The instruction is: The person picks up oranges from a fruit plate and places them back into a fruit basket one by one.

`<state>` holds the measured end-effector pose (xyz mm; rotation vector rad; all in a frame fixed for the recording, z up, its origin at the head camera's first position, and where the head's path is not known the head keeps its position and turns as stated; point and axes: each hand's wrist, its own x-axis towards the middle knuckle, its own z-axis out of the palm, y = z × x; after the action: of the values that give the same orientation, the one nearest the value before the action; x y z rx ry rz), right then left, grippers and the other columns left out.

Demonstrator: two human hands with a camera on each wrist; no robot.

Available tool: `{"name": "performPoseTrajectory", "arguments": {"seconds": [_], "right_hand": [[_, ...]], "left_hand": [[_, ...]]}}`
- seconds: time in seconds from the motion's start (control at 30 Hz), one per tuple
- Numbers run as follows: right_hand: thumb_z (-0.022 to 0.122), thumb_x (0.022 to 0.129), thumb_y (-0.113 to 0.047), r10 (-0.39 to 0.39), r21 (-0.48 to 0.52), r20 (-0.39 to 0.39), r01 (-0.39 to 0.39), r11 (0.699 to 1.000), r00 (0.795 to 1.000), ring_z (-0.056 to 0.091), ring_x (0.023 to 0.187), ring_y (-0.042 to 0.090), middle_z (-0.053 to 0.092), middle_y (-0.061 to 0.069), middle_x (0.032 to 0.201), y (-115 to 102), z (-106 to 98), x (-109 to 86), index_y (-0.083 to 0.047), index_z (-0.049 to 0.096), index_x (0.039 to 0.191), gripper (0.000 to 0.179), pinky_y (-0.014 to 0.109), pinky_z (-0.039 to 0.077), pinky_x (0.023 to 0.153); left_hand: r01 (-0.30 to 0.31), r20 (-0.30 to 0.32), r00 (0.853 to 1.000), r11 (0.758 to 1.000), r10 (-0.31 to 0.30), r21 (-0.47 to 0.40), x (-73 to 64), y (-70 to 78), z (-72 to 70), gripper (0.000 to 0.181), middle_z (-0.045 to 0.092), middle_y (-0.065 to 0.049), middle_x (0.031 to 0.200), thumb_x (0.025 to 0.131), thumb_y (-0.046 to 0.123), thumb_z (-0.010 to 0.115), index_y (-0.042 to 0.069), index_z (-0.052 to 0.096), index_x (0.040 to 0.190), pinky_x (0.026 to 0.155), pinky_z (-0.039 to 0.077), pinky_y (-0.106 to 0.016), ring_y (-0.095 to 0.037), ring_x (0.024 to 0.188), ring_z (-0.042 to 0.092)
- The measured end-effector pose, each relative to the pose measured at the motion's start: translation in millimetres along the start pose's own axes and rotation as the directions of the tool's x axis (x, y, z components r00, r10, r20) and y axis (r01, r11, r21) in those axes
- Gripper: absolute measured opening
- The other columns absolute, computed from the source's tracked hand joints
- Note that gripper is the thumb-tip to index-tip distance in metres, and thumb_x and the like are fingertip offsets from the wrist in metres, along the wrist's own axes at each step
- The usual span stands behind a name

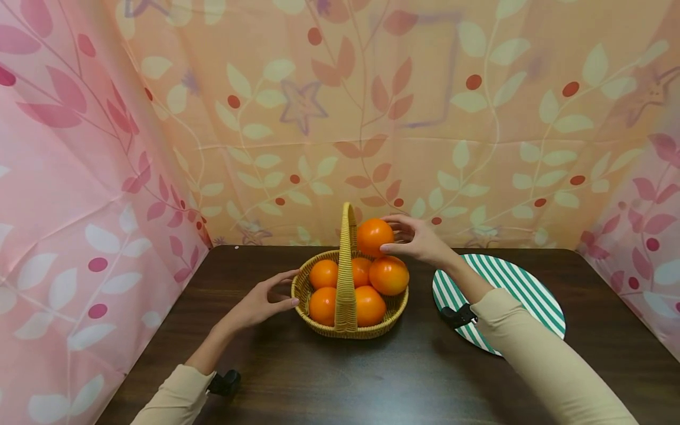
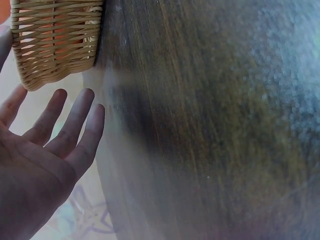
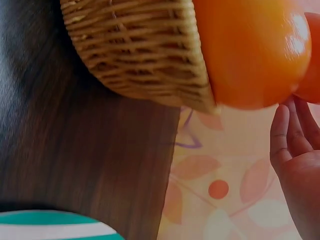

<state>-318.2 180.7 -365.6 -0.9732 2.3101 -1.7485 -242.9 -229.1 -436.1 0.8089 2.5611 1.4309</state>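
Note:
A yellow wicker basket (image 1: 345,332) with a tall arched handle stands on the table and holds several oranges (image 1: 389,275). My right hand (image 1: 419,239) grips one more orange (image 1: 375,237) between thumb and fingers, above the basket's back right part, just right of the handle. In the right wrist view this held orange (image 3: 311,60) shows only at the right edge, beyond a larger-looking one on the rim. My left hand (image 1: 265,301) is at the basket's left side, fingertips and thumb right at the rim. Its fingers look spread and loosely extended in the left wrist view.
A round green-and-white striped mat (image 1: 531,295) lies on the dark wooden table (image 1: 340,378) to the right, partly under my right forearm. Patterned cloth (image 1: 340,118) hangs behind the table and along both sides.

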Motion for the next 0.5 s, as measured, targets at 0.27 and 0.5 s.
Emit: {"name": "performPoseTrajectory", "arguments": {"seconds": [0.27,0.5], "right_hand": [[0.082,0.088,-0.011,-0.01,-0.013,0.015,0.011,1.0,1.0,0.067,0.107,0.03,0.063,0.013,0.127,2,14,6.0,-0.009,0.058,0.14,0.057,0.042,0.053,0.093],[0.081,0.088,-0.007,-0.032,-0.013,0.047,0.033,0.999,0.998,0.068,0.103,0.031,0.065,0.014,0.124,7,24,11.1,-0.006,0.058,0.139,0.057,0.043,0.054,0.091]], "left_hand": [[0.014,0.014,1.0,1.0,-0.014,-0.019,0.6,-0.2,0.3,0.065,0.053,-0.023,0.14,0.097,0.017,0.073,0.008,0.044,0.154,0.084,0.056,-0.035,-0.042,0.115,0.06],[0.015,-0.001,1.0,1.0,-0.015,-0.007,-0.3,-1.1,0.4,0.065,0.054,-0.022,0.138,0.097,0.019,0.074,0.009,0.044,0.154,0.083,0.056,-0.038,-0.042,0.116,0.059]]}}
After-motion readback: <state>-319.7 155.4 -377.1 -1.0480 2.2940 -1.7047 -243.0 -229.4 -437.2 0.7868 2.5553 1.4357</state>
